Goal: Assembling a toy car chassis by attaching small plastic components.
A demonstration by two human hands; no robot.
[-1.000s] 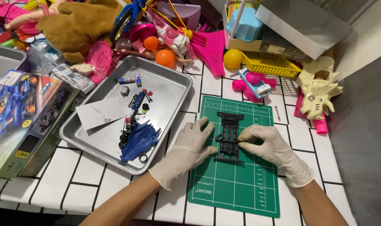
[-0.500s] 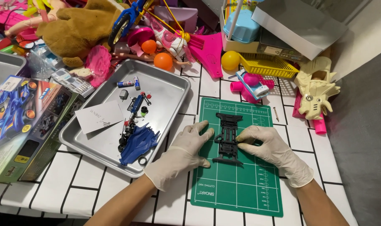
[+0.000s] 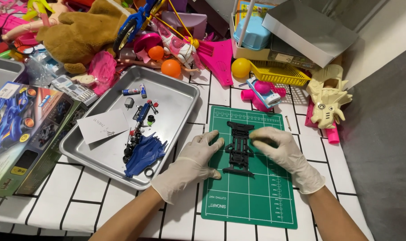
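A black toy car chassis (image 3: 239, 148) lies lengthwise on a green cutting mat (image 3: 252, 192). My left hand (image 3: 189, 166), in a white glove, rests flat on the mat's left edge with its fingertips against the chassis's left side. My right hand (image 3: 283, 151), also gloved, curls over the chassis's upper right side, fingertips pinching at it. To the left stands a metal tray (image 3: 176, 96) holding a blue car body shell (image 3: 145, 151), small parts and a white paper sheet (image 3: 104, 126).
A model car kit box (image 3: 20, 134) lies at the left. Toys crowd the back: a brown plush (image 3: 84, 31), orange balls (image 3: 171, 68), a yellow basket (image 3: 278, 73), a cream robot toy (image 3: 327, 96). A grey surface (image 3: 385, 147) borders the tiled table on the right.
My right hand has shifted up along the chassis toward its upper right side. My left hand stays beside the chassis. The camera view has tilted slightly.
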